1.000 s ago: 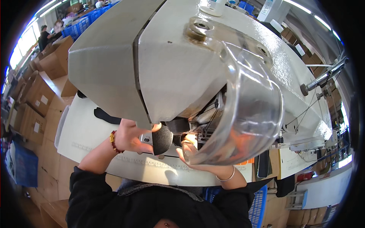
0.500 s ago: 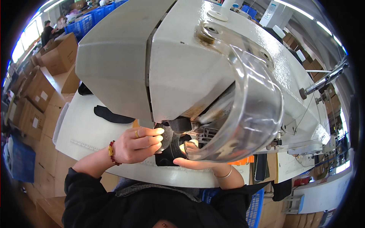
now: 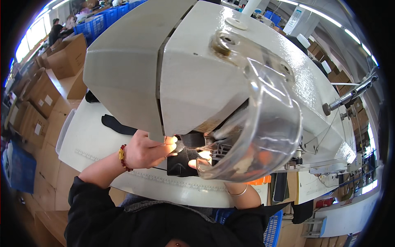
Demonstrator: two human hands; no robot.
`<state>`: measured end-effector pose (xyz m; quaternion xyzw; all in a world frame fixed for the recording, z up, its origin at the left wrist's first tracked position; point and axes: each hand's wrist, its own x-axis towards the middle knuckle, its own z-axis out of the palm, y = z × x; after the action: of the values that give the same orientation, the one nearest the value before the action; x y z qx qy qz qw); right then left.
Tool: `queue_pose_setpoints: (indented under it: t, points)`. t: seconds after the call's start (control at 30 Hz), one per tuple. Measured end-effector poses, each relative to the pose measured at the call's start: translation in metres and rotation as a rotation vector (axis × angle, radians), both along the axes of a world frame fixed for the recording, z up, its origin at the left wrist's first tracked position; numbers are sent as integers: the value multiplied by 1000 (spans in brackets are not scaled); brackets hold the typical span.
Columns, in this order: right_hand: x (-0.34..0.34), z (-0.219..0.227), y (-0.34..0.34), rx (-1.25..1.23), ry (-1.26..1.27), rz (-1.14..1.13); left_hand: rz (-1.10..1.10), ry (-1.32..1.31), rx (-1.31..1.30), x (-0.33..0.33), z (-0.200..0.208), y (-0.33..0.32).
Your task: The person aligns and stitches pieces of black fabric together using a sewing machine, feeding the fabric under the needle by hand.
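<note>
A black fabric piece (image 3: 179, 166) lies folded on the white bed of a sewing machine (image 3: 205, 78), under the lit needle area. My left hand (image 3: 147, 153) pinches its left edge with thumb and fingers close together, beside the machine head. On the piece's right side, the thumb of my right hand (image 3: 193, 164) presses it, with a fingertip near the lamp glow. A clear curved guard (image 3: 271, 127) covers most of that hand, so its other fingers are hard to see. The needle itself is hidden by the machine head.
Another black fabric piece (image 3: 117, 124) lies left of the machine head. A ruler strip (image 3: 164, 181) runs along the near table edge. Cardboard boxes (image 3: 68, 57) and a blue bin (image 3: 20, 166) stand on the left. A blue basket (image 3: 273, 228) sits below the table at the right.
My left hand's fingers have drawn together and the wrist has turned. The fabric piece has shifted and shows a different fold. My right hand has moved further behind the guard.
</note>
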<state>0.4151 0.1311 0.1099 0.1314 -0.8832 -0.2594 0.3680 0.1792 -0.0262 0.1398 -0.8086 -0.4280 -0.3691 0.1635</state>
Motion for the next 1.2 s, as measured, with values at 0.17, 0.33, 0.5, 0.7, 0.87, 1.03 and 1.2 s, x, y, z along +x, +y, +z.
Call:
queue_pose_setpoints:
  t: [0.17,0.33,0.5,0.7,0.87,1.03,1.2]
  points:
    - [-8,0,-1,-146,10,-6,48,-34,81,0,-6,5]
    - [-3,2,7,-297,12,-10,109,-86,128,8,-2,10]
    - [14,-3,6,-457,22,-28,227,-118,146,23,-12,7]
    - [-3,-7,-2,-626,25,-46,317,-114,99,12,-22,4]
    - [-4,-22,-35,-750,10,-55,72,-422,-180,-22,-4,24]
    - [-27,-6,-59,-255,150,-114,18,-289,-228,-45,-22,36]
    - [-25,-10,-54,-267,191,-54,-90,-251,-376,-49,-20,43]
